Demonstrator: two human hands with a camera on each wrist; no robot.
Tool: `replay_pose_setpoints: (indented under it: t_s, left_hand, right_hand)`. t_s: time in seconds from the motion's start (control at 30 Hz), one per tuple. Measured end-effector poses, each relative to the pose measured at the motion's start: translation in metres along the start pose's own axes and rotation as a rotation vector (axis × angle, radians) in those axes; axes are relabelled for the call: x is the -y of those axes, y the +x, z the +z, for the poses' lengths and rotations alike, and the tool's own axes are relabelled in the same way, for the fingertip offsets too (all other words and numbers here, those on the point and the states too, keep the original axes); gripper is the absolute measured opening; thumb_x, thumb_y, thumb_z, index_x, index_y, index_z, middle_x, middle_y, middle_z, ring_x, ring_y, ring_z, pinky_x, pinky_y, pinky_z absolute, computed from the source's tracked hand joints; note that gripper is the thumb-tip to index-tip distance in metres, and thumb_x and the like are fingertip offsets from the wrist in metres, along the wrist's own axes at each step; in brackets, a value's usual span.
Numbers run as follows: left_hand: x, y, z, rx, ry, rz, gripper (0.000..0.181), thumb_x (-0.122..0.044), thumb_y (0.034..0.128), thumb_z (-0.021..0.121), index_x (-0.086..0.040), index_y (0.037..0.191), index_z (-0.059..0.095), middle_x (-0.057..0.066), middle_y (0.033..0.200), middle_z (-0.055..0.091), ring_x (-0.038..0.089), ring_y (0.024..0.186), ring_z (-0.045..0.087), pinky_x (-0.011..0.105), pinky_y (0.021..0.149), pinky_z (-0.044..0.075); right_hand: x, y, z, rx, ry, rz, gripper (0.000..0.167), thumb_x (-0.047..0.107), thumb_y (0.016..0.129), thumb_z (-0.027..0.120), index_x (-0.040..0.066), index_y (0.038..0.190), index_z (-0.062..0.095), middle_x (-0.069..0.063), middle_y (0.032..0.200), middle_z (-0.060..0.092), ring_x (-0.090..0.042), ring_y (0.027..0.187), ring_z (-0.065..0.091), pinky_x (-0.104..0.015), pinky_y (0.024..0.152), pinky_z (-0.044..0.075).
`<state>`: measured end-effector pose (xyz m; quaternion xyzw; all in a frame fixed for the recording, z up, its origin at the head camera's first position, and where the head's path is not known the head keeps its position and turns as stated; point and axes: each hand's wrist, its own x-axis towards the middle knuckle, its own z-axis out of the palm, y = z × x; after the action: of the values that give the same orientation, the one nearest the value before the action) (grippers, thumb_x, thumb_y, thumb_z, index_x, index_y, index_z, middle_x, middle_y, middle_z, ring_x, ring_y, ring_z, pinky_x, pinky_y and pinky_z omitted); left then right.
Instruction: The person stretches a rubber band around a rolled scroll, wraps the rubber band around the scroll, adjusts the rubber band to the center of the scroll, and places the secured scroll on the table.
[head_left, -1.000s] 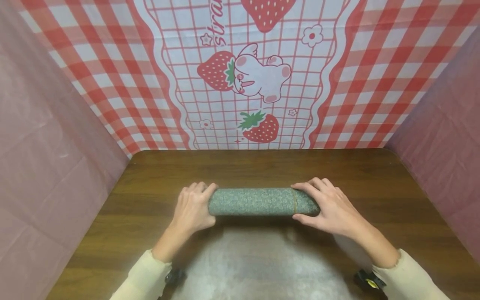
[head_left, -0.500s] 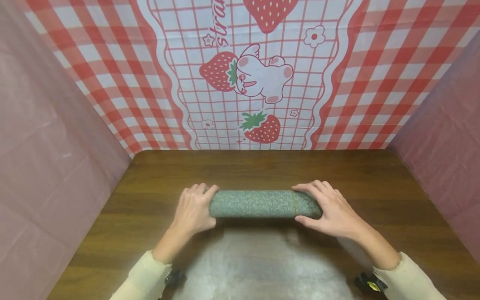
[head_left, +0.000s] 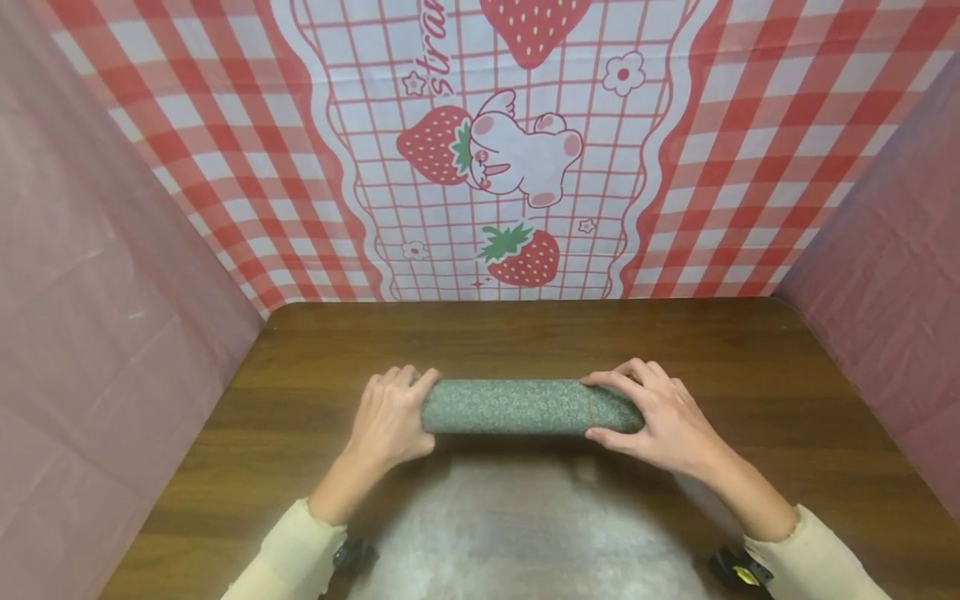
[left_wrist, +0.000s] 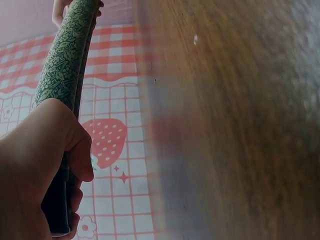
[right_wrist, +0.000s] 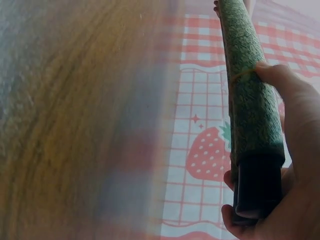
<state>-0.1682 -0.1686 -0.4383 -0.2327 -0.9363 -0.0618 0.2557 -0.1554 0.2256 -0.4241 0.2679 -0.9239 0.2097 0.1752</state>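
Observation:
A rolled-up scroll [head_left: 510, 407], green with a pale floral pattern, is held level above the table, left to right in the head view. My left hand [head_left: 390, 417] grips its left end; a black end piece [left_wrist: 57, 200] shows inside that grip in the left wrist view. The right end lies in my right hand [head_left: 667, 412], thumb below and fingers above. Its black end piece [right_wrist: 259, 185] shows in the right wrist view. A thin yellowish cord [right_wrist: 244, 75] circles the scroll by the right thumb. The far sides of both grips are hidden.
Beneath the scroll is a brown wooden table [head_left: 525, 333] with a bright glare patch near the front. A red-and-white strawberry-print cloth [head_left: 600, 167] stands behind it. Pink cloths [head_left: 112, 333] hang along both sides. Dark wrist devices [head_left: 738, 568] sit at both sleeves.
The scroll and both hands stay almost in place. My right thumb and forefinger shift very slightly around the cord.

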Motion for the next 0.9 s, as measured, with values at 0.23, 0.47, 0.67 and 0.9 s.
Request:
replay_pose_setpoints:
  t_s: [0.23,0.47,0.67,0.9]
  left_hand:
    - [-0.0009,0.0021,-0.0014,0.015,-0.007,-0.011,0.077,-0.015,0.0512,0.093,-0.016,0.126,0.074,0.008,0.095,0.075,0.028,0.085,0.069,0.046,0.076,0.061]
    - [-0.0006,0.0029,-0.0026,0.010,-0.019,-0.023,0.075,-0.014,0.0506,0.090,-0.017,0.124,0.074,0.007,0.093,0.075,0.028,0.083,0.068,0.045,0.074,0.060]
    - [-0.0008,0.0033,-0.0039,0.002,-0.024,-0.033,0.075,-0.015,0.0508,0.092,-0.017,0.123,0.074,0.008,0.094,0.075,0.029,0.084,0.069,0.044,0.073,0.059]
    - [0.0010,0.0014,-0.0047,-0.016,-0.014,-0.019,0.074,-0.015,0.0499,0.090,-0.016,0.123,0.075,0.008,0.094,0.076,0.029,0.083,0.069,0.043,0.069,0.058]
  right_hand:
    - [-0.0031,-0.0008,-0.0005,-0.015,-0.026,-0.047,0.073,0.048,0.073,0.097,0.036,0.141,0.071,0.000,0.121,0.070,-0.023,0.111,0.063,-0.031,0.078,0.037]
    - [0.0003,0.0009,0.0002,-0.053,-0.069,-0.060,0.070,0.048,0.071,0.098,0.030,0.135,0.073,-0.002,0.119,0.071,-0.026,0.109,0.067,-0.035,0.076,0.042]
    - [0.0021,0.0026,0.0016,-0.114,-0.127,-0.100,0.072,0.054,0.070,0.097,0.028,0.134,0.075,-0.005,0.118,0.072,-0.031,0.108,0.071,-0.053,0.077,0.055]
    - [0.0023,0.0013,0.0024,-0.131,-0.188,-0.146,0.080,0.050,0.066,0.101,0.025,0.137,0.074,-0.007,0.117,0.073,-0.031,0.106,0.072,-0.056,0.077,0.056]
